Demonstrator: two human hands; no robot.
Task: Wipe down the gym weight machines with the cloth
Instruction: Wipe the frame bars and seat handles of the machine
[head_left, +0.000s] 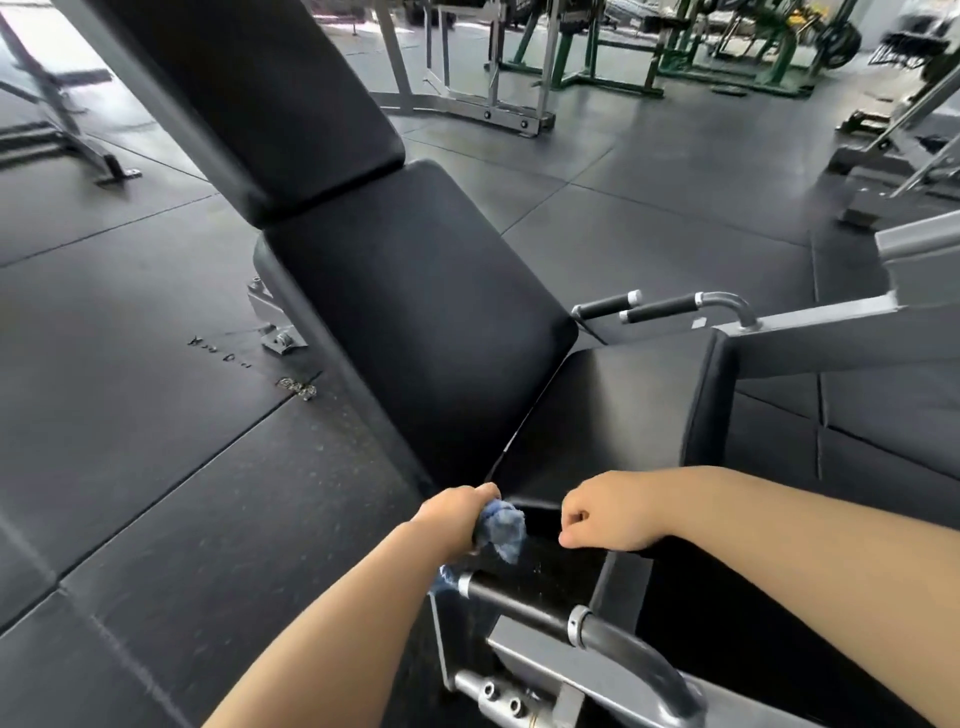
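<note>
From the head camera, the cloth (503, 529) is a small, crumpled blue rag with paler, worn patches and ragged edges. It is bunched in the left hand (457, 517), whose fingers curl round it, at the near corner of the seat pad (613, 415), just where that pad meets the long back pad (415, 322). A loose end of the rag hangs down below the hand, next to the capped end of the near handle (524, 605).

The right hand (605, 517) is curled into a loose fist holding nothing, knuckles down at the front edge of the seat pad, close beside the rag but apart from it.

The pads are black, smooth and slightly shiny; the upper back pad (270, 104) tilts away. Two more black-gripped handles (660, 307) stick out beyond the seat, on a grey metal frame (810, 327).

The left fingers are mostly hidden under the hand and the rag, so how much cloth they cover is unclear. Both forearms run off the bottom edge. The green machines (675, 52) at the far end are blurred. Small marks on the rubber floor (130, 415) left of the bench are too smeared to identify.
</note>
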